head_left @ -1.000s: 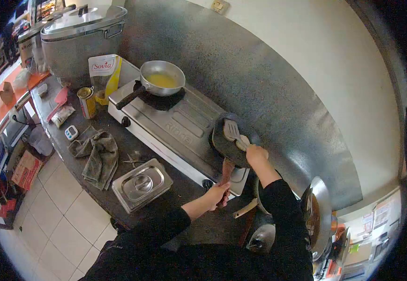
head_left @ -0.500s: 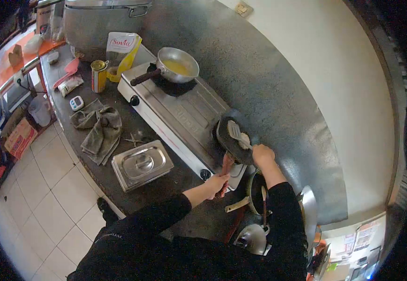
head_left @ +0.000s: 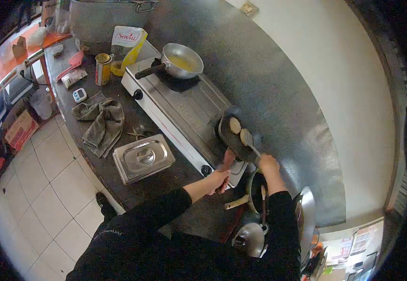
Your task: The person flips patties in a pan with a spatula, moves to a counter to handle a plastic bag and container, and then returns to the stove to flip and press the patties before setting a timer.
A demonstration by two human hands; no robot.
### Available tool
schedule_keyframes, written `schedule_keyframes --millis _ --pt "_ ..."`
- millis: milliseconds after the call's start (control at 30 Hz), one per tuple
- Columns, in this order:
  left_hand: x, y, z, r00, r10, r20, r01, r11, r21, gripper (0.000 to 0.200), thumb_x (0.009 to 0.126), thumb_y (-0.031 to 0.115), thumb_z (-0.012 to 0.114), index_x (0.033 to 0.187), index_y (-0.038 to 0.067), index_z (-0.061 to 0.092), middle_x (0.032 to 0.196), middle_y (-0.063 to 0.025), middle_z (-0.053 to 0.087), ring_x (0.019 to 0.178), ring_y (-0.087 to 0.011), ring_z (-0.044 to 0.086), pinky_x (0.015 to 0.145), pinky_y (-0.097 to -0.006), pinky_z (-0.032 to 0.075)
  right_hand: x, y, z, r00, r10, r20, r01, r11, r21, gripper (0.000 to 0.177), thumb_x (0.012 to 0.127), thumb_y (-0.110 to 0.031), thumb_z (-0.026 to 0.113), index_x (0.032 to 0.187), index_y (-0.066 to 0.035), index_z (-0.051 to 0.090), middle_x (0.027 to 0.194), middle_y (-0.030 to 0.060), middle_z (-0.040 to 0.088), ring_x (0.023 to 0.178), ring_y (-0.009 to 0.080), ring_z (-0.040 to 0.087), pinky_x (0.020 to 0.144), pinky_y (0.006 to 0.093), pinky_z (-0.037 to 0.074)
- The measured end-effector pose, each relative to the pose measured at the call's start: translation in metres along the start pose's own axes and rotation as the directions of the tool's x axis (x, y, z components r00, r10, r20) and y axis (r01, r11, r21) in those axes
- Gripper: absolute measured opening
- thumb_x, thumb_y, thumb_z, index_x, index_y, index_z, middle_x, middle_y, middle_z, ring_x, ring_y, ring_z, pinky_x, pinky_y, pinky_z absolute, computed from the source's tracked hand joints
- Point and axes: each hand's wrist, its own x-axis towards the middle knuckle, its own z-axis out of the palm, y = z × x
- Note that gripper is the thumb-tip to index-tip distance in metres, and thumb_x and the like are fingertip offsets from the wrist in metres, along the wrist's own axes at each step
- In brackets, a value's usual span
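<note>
At the right end of the stove, a dark frying pan (head_left: 230,139) sits over the burner. My left hand (head_left: 218,181) is closed around its reddish-brown handle (head_left: 228,160). Two pale, browned round pieces of food (head_left: 235,125) lie in the pan. My right hand (head_left: 269,164) grips a slotted spatula (head_left: 255,151), its blade right at the nearer piece (head_left: 245,136), partly overlapping it.
On the stove's (head_left: 184,117) far burner stands a saucepan (head_left: 183,61) with yellow liquid. A lidded steel container (head_left: 143,158), a grey cloth (head_left: 101,121), a timer (head_left: 79,95) and a can (head_left: 103,70) are on the counter. Another pan (head_left: 256,193) stands near my right forearm.
The spatula blade has drawn back toward my right hand, and two food pieces now show in the pan. My left hand keeps its hold on the handle. The view has shifted slightly.
</note>
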Motion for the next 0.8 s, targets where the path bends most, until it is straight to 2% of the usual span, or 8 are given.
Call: schedule_keyframes --millis 100,167,200,300,400,533,700,800 --pt "0.008 -0.006 -0.006 1.0 -0.008 -0.002 0.008 1.0 0.008 0.026 0.084 0.031 0.043 0.069 0.01 0.041 0.054 -0.0005 0.039 0.04 -0.012 0.038 0.033 -0.0263 0.033 0.003 -0.003 -0.003 0.996 -0.09 0.005 0.09 0.991 -0.097 0.023 0.078 -0.014 0.039 0.087 -0.006 0.059 0.094 0.0136 0.057 0.086 0.0295 0.056 0.066 0.0394 0.047" --pt "-0.001 0.001 -0.001 1.0 -0.006 -0.015 0.007 0.999 0.042 0.024 0.084 0.031 0.043 0.071 0.01 0.041 0.055 -0.0007 0.039 0.041 -0.0117 0.038 0.033 -0.0262 0.033 -0.001 -0.013 -0.009 0.997 -0.032 0.072 0.036 0.998 -0.059 0.026 0.079 -0.015 0.038 0.092 -0.005 0.059 0.097 0.0146 0.057 0.09 0.0301 0.055 0.072 0.0401 0.046" --pt "0.004 -0.003 -0.003 0.999 0.042 0.007 -0.042 0.999 0.032 0.031 0.083 0.034 0.044 0.066 0.009 0.041 0.049 -0.0016 0.039 0.033 -0.0144 0.038 0.034 -0.0289 0.035 -0.001 -0.017 -0.013 0.995 -0.003 0.102 0.008 0.999 -0.043 0.028 0.079 -0.016 0.037 0.094 -0.005 0.058 0.098 0.0151 0.056 0.092 0.0303 0.054 0.075 0.0404 0.045" --pt "0.005 -0.005 -0.004 0.998 0.059 0.012 -0.059 0.998 -0.001 0.03 0.083 0.033 0.044 0.066 0.009 0.041 0.051 -0.0017 0.04 0.034 -0.0135 0.038 0.034 -0.0279 0.035 -0.005 -0.024 -0.02 0.991 -0.012 0.131 0.016 0.999 -0.029 0.027 0.079 -0.016 0.039 0.092 -0.005 0.059 0.098 0.0154 0.056 0.091 0.0295 0.055 0.073 0.04 0.045" --pt "0.001 -0.001 0.0 0.999 0.032 -0.033 -0.033 0.999 -0.017 0.03 0.084 0.032 0.043 0.065 0.008 0.041 0.051 -0.0021 0.041 0.034 -0.0133 0.038 0.034 -0.0277 0.035 -0.001 -0.022 -0.006 0.996 -0.004 0.085 0.012 0.995 -0.096 0.019 0.077 -0.015 0.046 0.088 -0.006 0.058 0.092 0.0136 0.059 0.087 0.0269 0.057 0.069 0.037 0.047" --pt "0.001 0.0 -0.001 0.999 0.05 0.009 -0.05 0.999 0.019 0.03 0.084 0.03 0.043 0.064 0.008 0.041 0.048 -0.0027 0.04 0.033 -0.0147 0.037 0.034 -0.029 0.034 -0.013 -0.022 -0.026 0.997 0.041 0.07 -0.034 0.995 -0.097 0.025 0.08 -0.015 0.038 0.093 -0.005 0.056 0.096 0.0146 0.057 0.09 0.0288 0.055 0.073 0.0387 0.045" --pt "0.005 -0.002 -0.004 0.999 -0.003 0.045 0.003 1.0 -0.006 0.023 0.083 0.029 0.045 0.071 0.01 0.041 0.059 -0.0012 0.04 0.043 -0.0113 0.039 0.033 -0.0256 0.033 -0.012 -0.017 -0.044 0.995 0.101 0.006 -0.101 0.993 -0.066 0.025 0.081 -0.015 0.036 0.095 -0.004 0.053 0.095 0.0142 0.057 0.089 0.0284 0.056 0.073 0.0387 0.045" --pt "0.006 -0.004 -0.003 0.999 0.006 0.034 -0.005 1.0 -0.021 0.023 0.084 0.03 0.044 0.072 0.011 0.041 0.059 -0.0011 0.04 0.043 -0.0113 0.039 0.033 -0.0255 0.034 -0.008 -0.023 -0.041 1.0 0.018 0.015 -0.017 0.995 -0.101 0.024 0.08 -0.015 0.038 0.094 -0.003 0.053 0.095 0.0141 0.057 0.088 0.0283 0.056 0.073 0.0379 0.045"
